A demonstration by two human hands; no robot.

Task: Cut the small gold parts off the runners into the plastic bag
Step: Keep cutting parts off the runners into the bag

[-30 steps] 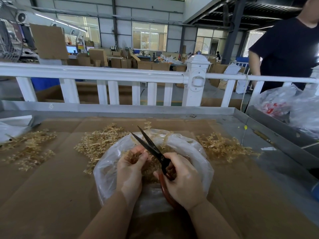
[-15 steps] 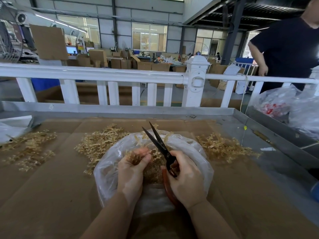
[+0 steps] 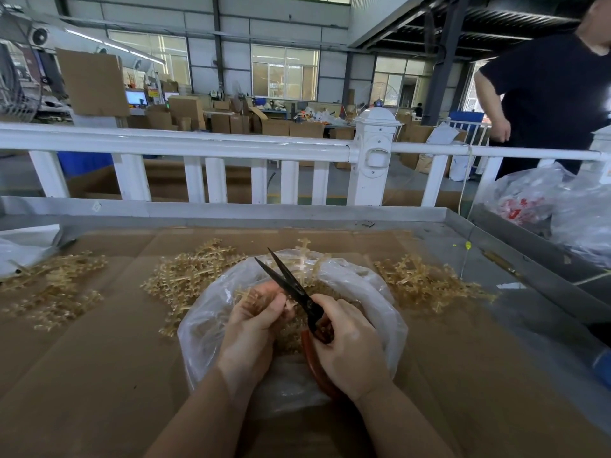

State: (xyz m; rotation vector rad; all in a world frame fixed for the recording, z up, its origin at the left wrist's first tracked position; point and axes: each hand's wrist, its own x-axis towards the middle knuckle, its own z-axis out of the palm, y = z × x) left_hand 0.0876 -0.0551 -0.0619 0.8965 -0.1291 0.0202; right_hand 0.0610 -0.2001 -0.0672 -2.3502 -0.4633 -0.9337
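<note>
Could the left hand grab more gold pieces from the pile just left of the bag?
Probably yes. That gold pile lies in the open on the cardboard beside the plastic bag, with nothing over it. But the left hand is holding a runner, so it must let go first.

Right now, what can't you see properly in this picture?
Head view only:
- The gold piece in the left hand: the fingers cover most of it.
- The scissors handle: the right hand wraps it.
- How full the plastic bag is: both hands block its inside.
- The parts in the gold pile: too small to count.
- The other person: cut off by the frame edge.
</note>
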